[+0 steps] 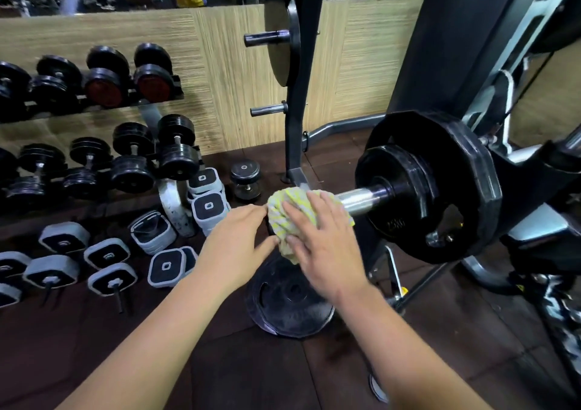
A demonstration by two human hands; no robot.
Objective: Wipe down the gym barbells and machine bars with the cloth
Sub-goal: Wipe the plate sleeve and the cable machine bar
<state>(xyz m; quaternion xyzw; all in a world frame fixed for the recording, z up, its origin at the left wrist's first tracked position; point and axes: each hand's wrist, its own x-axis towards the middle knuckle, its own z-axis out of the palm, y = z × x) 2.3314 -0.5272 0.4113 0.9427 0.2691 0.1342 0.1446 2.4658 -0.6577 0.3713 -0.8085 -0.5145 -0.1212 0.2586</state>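
Gym: right hand (pixel 323 246) grasps cloth (pixel 283 208) on bar (pixel 361 197) by "25KG" plate (pixel 446 164); left hand (pixel 232 240) touches it, fingers (pixel 251 213) straight.

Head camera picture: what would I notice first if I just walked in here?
Two hands in the middle: the right hand wraps a yellow-striped cloth over the shiny barbell end, and the left hand touches the cloth's edge. Right of them, big black weight plates sit on that bar. On the left, a rack holds rows of black dumbbells.
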